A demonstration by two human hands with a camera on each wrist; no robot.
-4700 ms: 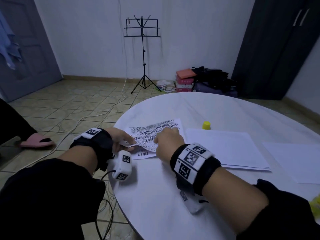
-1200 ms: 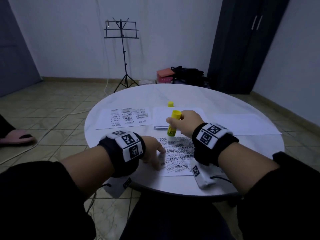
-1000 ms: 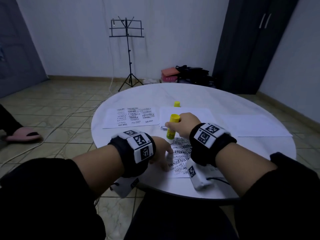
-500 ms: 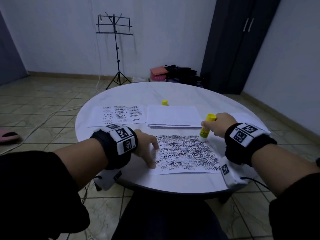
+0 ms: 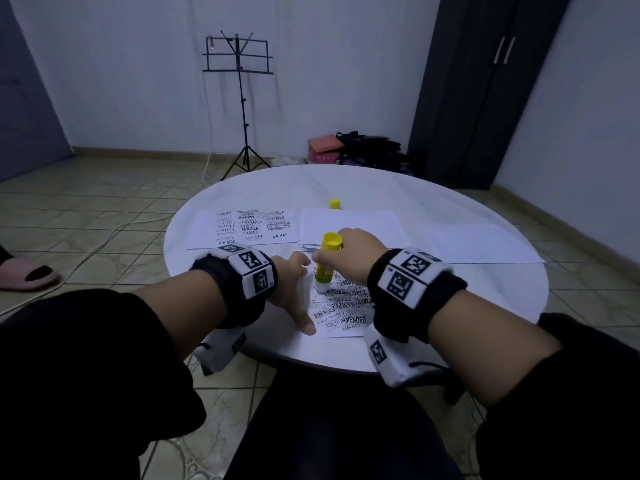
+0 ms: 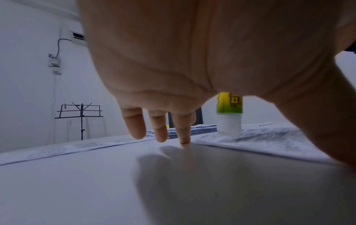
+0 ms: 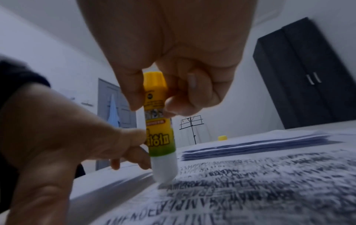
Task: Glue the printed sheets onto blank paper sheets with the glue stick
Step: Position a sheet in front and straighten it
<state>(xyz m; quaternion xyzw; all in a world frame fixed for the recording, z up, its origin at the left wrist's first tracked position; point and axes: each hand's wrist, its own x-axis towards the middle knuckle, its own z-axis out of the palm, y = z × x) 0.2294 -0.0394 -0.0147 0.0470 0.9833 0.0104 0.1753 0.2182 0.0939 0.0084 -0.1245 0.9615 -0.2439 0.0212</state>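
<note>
glue stick point(image 5: 324, 268) is in the right hand point(image 5: 349, 259), thumb and fingers point(image 7: 174, 105) wrapped round the yellow barrel, so a proper grip. it's nearly upright, leaning a touch, with the white tip down on the near printed sheet point(image 5: 341, 311), at that sheet's far left corner. the right wrist view shows the tip touching the paper right by the left edge, and the print there is blurry.

left hand point(image 5: 291, 289) is spread flat-ish, fingers straight and holding nothing. its thumb presses near the sheet's near left corner. in the left wrist view the fingertips point(image 6: 184, 140) come down on the bare table point(image 5: 450, 306) just beside the sheet's edge.

further back on the table: a second printed sheet point(image 5: 247, 228) on the left, a stack of blank paper point(image 5: 360, 220) next to it, and the yellow cap point(image 5: 335, 203) standing just behind the stack. one more blank sheet point(image 5: 485, 244) lies off to the right.
</note>
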